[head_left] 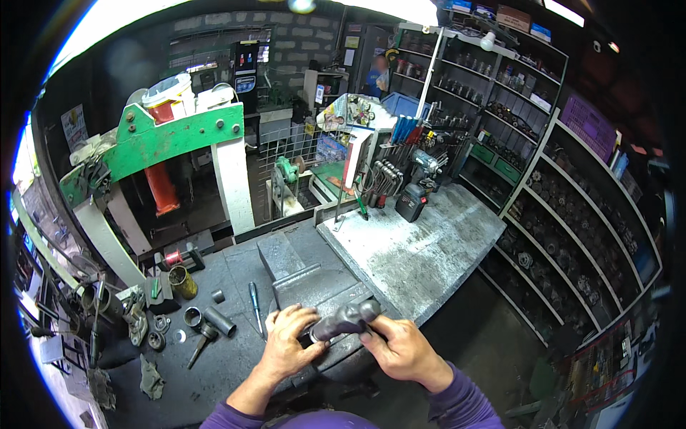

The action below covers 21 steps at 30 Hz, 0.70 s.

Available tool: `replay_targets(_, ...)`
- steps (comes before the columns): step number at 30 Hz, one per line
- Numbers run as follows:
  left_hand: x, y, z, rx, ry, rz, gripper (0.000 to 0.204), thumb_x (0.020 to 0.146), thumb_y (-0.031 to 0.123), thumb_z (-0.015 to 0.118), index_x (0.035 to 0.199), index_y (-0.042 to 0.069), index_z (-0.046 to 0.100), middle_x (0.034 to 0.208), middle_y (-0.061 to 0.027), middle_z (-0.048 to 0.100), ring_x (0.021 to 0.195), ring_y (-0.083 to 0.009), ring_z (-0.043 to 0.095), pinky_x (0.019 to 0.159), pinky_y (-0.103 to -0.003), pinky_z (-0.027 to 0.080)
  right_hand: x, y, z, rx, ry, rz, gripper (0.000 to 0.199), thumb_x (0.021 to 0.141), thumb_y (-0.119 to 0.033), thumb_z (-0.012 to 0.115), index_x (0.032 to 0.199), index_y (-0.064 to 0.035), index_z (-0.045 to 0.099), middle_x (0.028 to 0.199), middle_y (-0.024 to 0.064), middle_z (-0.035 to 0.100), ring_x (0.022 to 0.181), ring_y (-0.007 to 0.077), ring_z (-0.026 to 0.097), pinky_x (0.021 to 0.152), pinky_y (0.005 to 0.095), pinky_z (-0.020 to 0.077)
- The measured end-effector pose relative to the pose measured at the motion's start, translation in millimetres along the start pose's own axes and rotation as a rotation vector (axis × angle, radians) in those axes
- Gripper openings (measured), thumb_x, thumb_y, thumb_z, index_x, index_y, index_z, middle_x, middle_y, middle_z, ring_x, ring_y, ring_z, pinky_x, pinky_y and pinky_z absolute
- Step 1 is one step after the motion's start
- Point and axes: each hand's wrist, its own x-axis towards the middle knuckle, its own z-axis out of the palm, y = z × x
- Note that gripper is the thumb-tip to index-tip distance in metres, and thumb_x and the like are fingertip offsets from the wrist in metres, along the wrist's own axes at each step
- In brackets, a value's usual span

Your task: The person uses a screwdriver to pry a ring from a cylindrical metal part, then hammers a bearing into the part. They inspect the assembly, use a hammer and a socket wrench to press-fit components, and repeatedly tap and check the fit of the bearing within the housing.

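My left hand [286, 343] and my right hand [404, 350] both grip a dark grey metal part [346, 319], a stubby rod-like piece held across the top of a bench vise [304, 275]. The left hand holds its left end, the right hand its right end, over the vise's rear. Purple sleeves cover both forearms at the lower edge. Whether the part rests in the vise jaws is hidden by my fingers.
On the dark bench left of the vise lie a blue-handled screwdriver [255, 300], a hammer [200, 343], metal sleeves [218, 320] and a brass cup [183, 282]. A green press frame [179, 139] stands behind. A grey worktop [421, 243] carries a cordless drill [421, 182]. Shelves of parts [572, 214] line the right.
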Motion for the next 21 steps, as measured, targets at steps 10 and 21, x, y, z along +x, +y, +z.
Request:
replay_targets(10,44.4,12.2,-36.4,0.003,-0.335,0.123,0.042,0.084,0.023,0.083,0.12,0.003,0.072,0.107,-0.0178,0.075,0.1,-0.0379,0.074,0.088,-0.046,0.06,-80.5,22.8,34.3,0.258,-0.041,0.091,0.029,0.105,-0.026,0.071,0.124,-0.0052,0.073,0.08,0.0181,0.069,0.067,0.0363,0.068,0.063,0.0404,0.0536)
replay_targets(21,-105.7,-114.9,-107.8,-1.517,0.047,-0.599,0.04,0.099,0.011,0.074,0.135,-0.002,0.061,0.115,-0.014,0.071,0.093,-0.0222,0.069,0.083,-0.037,0.057,-76.0,-0.1,254.5,0.076,-0.122,0.15,0.032,0.103,-0.022,0.067,0.128,-0.001,0.067,0.102,0.0225,0.077,0.095,0.0408,0.076,0.084,0.0493,0.0589)
